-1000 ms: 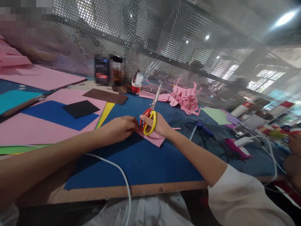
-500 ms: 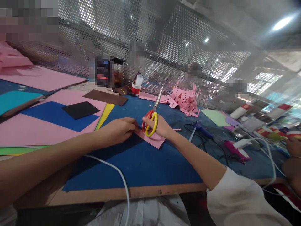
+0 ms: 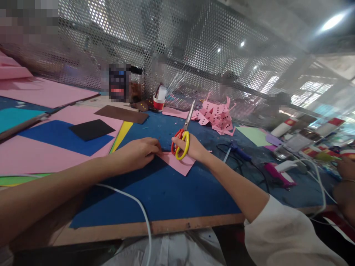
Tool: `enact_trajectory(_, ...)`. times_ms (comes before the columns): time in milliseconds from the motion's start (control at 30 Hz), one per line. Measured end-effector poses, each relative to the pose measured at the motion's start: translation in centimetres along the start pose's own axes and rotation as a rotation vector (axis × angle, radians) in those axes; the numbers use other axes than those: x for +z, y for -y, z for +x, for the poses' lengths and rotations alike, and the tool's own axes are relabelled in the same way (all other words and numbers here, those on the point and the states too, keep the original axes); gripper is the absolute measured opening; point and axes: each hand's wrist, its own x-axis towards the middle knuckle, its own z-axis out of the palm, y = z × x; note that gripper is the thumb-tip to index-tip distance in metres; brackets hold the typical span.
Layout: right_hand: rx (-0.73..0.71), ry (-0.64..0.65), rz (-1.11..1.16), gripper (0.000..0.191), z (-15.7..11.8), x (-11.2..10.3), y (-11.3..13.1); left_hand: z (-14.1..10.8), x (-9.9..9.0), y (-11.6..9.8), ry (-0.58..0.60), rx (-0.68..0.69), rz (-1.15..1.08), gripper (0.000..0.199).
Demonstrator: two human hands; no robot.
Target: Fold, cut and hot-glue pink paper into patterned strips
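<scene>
Between my hands a piece of pink paper (image 3: 181, 166) lies on the blue table mat (image 3: 183, 201). My left hand (image 3: 144, 151) is closed at the left corner of this paper, its fingertips pinching the edge. Scissors (image 3: 186, 127) with one red and one yellow handle loop are in my right hand (image 3: 195, 147). Their blades point up and away from me, and look closed together. The heel of my right hand rests by the paper's right part and hides some of it.
At left lie pink sheets (image 3: 33, 155), a blue sheet (image 3: 63, 138) and a black piece (image 3: 93, 129). Cut pink pieces (image 3: 216, 116) are heaped behind. A red and white cup (image 3: 159, 103) stands at the back. Right are glue guns (image 3: 280, 173), cables and another person's hand (image 3: 346, 168).
My right hand has shifted slightly right with the scissors, away from my left hand. My left hand stays at the paper's left corner. The whole view has shifted a little.
</scene>
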Motion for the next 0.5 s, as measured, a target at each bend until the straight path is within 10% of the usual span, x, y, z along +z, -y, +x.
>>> enact_trajectory(500, 0.027, -0.031, -0.119, 0.034, -0.3, -1.8, -0.9, -0.1, 0.4, 0.6, -0.026, 0.022, -0.002, 0.037)
